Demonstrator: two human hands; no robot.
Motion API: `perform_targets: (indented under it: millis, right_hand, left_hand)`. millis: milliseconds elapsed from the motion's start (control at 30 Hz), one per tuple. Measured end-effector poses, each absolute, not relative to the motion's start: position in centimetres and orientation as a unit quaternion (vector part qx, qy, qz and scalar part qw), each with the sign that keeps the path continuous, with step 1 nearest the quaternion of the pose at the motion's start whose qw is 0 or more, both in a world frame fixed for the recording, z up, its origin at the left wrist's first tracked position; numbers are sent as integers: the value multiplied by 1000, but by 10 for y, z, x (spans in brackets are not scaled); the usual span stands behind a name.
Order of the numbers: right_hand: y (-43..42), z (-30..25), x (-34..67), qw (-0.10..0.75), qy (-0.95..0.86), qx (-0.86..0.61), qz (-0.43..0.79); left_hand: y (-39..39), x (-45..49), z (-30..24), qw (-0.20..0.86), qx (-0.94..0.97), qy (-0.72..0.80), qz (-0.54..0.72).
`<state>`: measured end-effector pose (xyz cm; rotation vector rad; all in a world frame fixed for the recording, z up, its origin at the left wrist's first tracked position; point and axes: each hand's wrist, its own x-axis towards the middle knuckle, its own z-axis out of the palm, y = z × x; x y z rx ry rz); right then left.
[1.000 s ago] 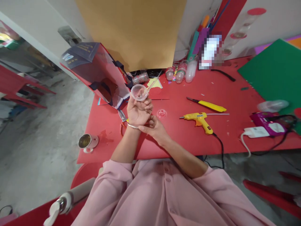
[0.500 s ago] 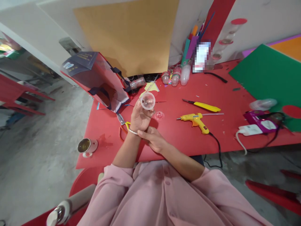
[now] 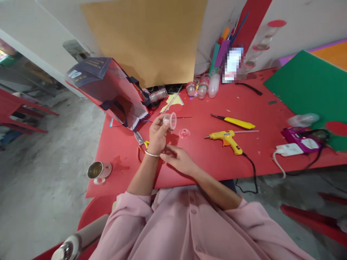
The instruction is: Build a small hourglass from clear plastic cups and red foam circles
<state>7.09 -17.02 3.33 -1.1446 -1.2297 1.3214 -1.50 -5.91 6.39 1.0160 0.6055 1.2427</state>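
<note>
A small clear plastic cup (image 3: 172,121), its rim turned to the right, is pinched between the thumb and fingers of my left hand (image 3: 158,134). A silver bangle (image 3: 151,154) circles that wrist. My right hand (image 3: 179,159) is just beside it, thumb and fingers apart, holding nothing I can see; some fingertips are partly hidden. On the table right of the cup lies a clear plastic lid (image 3: 184,133). Pliers (image 3: 139,137) with red and yellow handles lie partly behind my left wrist.
On the red table (image 3: 189,115) are a yellow glue gun (image 3: 226,140) with its cord, a yellow cutter knife (image 3: 235,121), a mug (image 3: 99,170), a paper bag (image 3: 108,95), several plastic cups (image 3: 203,86), green card (image 3: 306,90) and a purple power strip (image 3: 300,139).
My left hand has turned the cup so its opening faces right rather than up toward me. My right hand has loosened from the left wrist and shifted slightly away.
</note>
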Motion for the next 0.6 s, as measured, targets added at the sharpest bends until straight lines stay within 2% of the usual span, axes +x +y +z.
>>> perform_targets:
  millis: [100, 200, 400, 600]
  right_hand:
    - [-167, 37, 106, 459, -603, -573, 312]
    - [-158, 38, 134, 488, -607, -603, 173]
    - [-136, 41, 152, 507, -624, -590, 74]
    - [-121, 30, 147, 492, -682, -537, 59]
  left_hand:
    - [-56, -21, 58, 722, 359, 292, 514]
    - [-55, -21, 54, 779, 275, 307, 472]
    - [-55, -17, 51, 809, 220, 330, 433]
    - [-57, -13, 49, 808, 231, 340, 422]
